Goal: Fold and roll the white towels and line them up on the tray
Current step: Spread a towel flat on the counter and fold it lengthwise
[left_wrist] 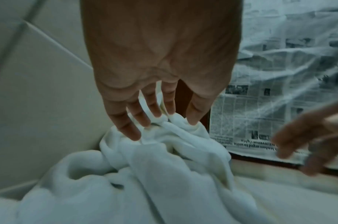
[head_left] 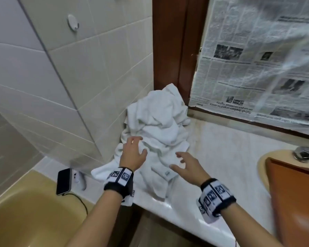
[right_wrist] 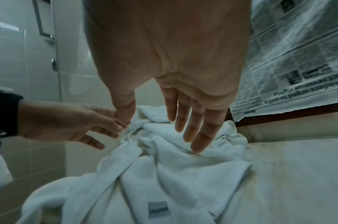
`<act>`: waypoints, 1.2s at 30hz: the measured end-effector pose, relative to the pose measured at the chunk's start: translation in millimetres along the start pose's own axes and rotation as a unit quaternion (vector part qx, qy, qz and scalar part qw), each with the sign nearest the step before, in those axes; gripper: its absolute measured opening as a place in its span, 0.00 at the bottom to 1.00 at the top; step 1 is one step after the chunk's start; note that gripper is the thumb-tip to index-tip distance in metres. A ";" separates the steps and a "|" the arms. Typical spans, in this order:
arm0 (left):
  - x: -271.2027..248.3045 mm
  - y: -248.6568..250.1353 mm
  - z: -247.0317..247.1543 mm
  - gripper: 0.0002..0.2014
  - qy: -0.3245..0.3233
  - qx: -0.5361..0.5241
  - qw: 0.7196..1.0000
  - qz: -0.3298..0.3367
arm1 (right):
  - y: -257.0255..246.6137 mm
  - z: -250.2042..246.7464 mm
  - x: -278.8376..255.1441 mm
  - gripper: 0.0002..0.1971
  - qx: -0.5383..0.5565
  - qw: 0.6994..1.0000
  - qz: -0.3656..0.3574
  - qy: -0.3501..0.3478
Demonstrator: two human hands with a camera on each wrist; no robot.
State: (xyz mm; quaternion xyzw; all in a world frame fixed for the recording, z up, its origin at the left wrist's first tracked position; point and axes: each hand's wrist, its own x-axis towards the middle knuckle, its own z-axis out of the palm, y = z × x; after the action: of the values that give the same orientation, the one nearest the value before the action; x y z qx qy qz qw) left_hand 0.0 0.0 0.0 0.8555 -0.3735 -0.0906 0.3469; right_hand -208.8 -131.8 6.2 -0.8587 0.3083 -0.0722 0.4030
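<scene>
A crumpled heap of white towels [head_left: 159, 125] lies in the corner of the pale countertop [head_left: 227, 157], piled against the tiled wall and spilling toward the front edge. My left hand [head_left: 134, 150] hovers over the heap's left side with fingers spread, holding nothing. In the left wrist view its fingertips [left_wrist: 134, 134] hang just above a towel fold [left_wrist: 164, 145]. My right hand [head_left: 184, 165] hovers over the heap's right front, fingers straight and spread. From the right wrist, the fingers [right_wrist: 199, 141] float above the towels [right_wrist: 183, 169], whose grey label [right_wrist: 158, 209] shows. An orange-brown tray [head_left: 292, 193] sits at right.
A black phone [head_left: 64, 181] with a cable lies on the ledge at left, beside a yellow bathtub [head_left: 30, 218]. A yellow sink [head_left: 262, 166] with a chrome fitting [head_left: 304, 152] is at right. Newspaper under plastic [head_left: 257, 59] covers the window behind.
</scene>
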 end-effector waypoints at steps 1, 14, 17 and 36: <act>8.8 -3.8 -1.1 0.25 -0.004 0.025 1.000 0.007 | -3.2 4.9 14.9 0.35 -0.009 1.000 0.001 0.004; 76.1 -37.5 -5.7 0.06 -0.047 0.107 0.992 0.044 | -17.6 54.3 106.9 0.07 -0.046 0.995 0.057 0.064; 82.4 -32.8 -12.3 0.04 0.000 0.029 0.995 0.096 | -22.4 35.6 97.3 0.11 -0.005 0.993 0.011 0.121; 25.5 78.8 -48.0 0.23 -0.169 -0.015 0.943 0.287 | -19.3 -68.6 42.2 0.10 -0.064 0.987 -0.064 0.130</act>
State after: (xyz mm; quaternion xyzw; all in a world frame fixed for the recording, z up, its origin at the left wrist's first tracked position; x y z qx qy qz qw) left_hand -7.5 -30.5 90.5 0.6788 -0.6548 -0.1367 0.3030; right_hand -191.5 -191.7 60.7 -0.8838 0.3070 -0.1891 0.2983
